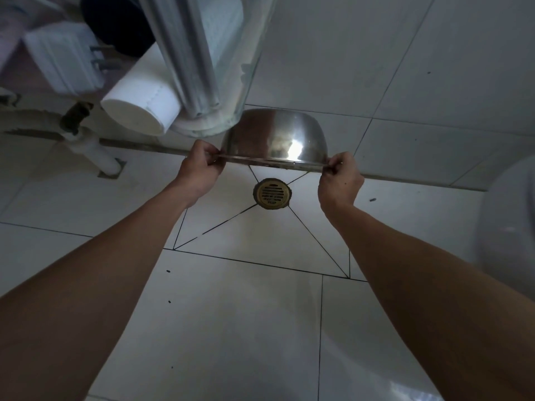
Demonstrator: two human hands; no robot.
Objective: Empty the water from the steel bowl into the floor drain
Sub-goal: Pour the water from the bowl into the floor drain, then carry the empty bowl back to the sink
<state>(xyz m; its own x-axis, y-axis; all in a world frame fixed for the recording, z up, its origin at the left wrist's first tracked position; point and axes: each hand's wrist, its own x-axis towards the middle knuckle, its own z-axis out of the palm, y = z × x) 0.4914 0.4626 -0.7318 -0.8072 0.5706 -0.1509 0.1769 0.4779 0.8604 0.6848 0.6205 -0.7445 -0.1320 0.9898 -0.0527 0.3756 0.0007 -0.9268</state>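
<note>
The steel bowl (275, 140) is turned upside down, its rounded bottom facing up and its rim facing the floor. My left hand (199, 167) pinches the rim at the left and my right hand (340, 178) pinches it at the right. The bowl hangs just beyond and above the round brass floor drain (272, 193), which sits where dark grout lines meet in the white tiled floor (231, 314). No water is visible falling from the bowl.
A white pipe (142, 102) and a shiny metal column (191, 59) stand behind the bowl at the left. A thinner white pipe (95, 149) enters the floor further left. A white rounded fixture (509, 221) fills the right edge. White tiled wall rises behind.
</note>
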